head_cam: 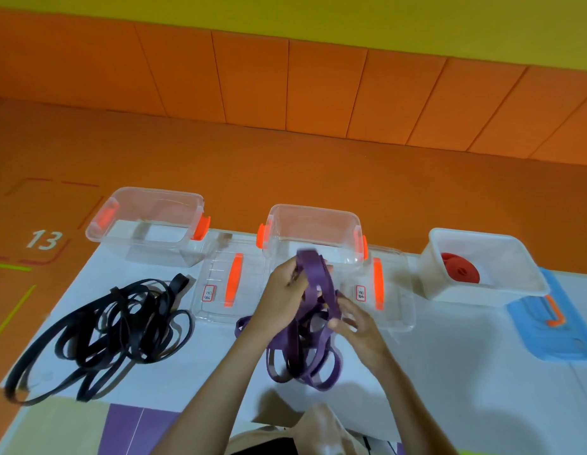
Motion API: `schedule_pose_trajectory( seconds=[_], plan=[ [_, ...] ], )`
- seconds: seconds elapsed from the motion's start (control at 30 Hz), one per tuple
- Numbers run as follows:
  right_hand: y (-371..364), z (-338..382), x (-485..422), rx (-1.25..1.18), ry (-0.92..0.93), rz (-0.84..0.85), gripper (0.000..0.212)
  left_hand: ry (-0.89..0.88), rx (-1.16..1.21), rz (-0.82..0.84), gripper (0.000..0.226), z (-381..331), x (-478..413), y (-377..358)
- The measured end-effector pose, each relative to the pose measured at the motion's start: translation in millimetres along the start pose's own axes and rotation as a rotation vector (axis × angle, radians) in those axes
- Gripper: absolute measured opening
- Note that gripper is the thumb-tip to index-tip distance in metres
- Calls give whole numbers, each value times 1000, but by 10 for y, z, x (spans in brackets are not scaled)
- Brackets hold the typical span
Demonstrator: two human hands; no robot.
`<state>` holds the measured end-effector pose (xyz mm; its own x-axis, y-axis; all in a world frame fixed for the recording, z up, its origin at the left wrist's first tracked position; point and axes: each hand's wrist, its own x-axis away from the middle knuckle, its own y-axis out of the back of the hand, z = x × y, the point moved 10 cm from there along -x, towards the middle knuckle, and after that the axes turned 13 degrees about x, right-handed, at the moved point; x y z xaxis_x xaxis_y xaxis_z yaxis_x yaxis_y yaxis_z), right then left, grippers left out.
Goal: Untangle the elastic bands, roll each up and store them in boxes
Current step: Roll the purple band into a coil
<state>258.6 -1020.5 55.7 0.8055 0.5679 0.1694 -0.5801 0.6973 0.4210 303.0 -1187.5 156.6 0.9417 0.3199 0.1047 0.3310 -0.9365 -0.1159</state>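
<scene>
Purple band tangle (pixel 305 339) hangs between both hands, just in front of the middle clear box (pixel 313 210). Its lower loops rest on the white sheet (pixel 449 372). L hand (pixel 282 290) has fingers curled round a raised strand, held up abt level w/ the box's front wall. R hand (pixel 354 320) pinches another strand lower down, thumb & fingertips closed on it. Both grips are narrow & holding band.

Risks, as I judge them:
- Pulling the 2 strands apart w/o first finding a free loop would likely cinch the knot tighter.
- Stretched elastic can snap back if a pinch slips.
- The raised loop sits close to the box's front wall & orange latch (pixel 260 236). A swing fwd could snag there or shove the light box back.
- A clear lid (pixel 226 280) lies just front-L of the box & a second clear lid (pixel 384 290) just front-R. Dragged loops could sweep either one.

Room:
- Black band tangle (pixel 105 333) is well L of the middle box, apart from the purple, so cross-tangling looks unlikely unless loops get flung that way.
- Left clear box (pixel 154 192) stands L of it.
- White box (pixel 475 290), well R, holds a red rolled band (pixel 459 267), w/ a blue lid (pixel 554 326) beyond.
- Bare sheet shows front-R of the middle box.
- The sheet's near edge runs under the forearms, so hanging loops could slide off there.
</scene>
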Motion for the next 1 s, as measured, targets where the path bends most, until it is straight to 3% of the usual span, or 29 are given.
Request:
schedule_pose_trajectory(
  seconds=[0.07,0.13,0.27,0.4,0.57,0.77,1.0],
  plan=[
    [-63,-132,-48,204,4,2,35,19,22,-33,22,-63,-9,-20],
    [32,-243,-119,400,-13,-108,18,34,114,-91,25,-127,-31,19],
    [319,-347,-133,532,-117,-309,13,3,209,-144,22,-325,-73,152],
    [493,-218,-145,430,-125,-361,22,-35,198,-181,23,-419,-62,268],
    [845,144,-63,348,-35,-553,33,-74,213,-234,19,-526,-42,446],
    [907,682,-15,275,170,-584,19,-92,272,-328,21,-577,9,643],
    [1012,1308,126,56,333,-681,19,-166,310,-353,20,-702,53,720]
  ],
)
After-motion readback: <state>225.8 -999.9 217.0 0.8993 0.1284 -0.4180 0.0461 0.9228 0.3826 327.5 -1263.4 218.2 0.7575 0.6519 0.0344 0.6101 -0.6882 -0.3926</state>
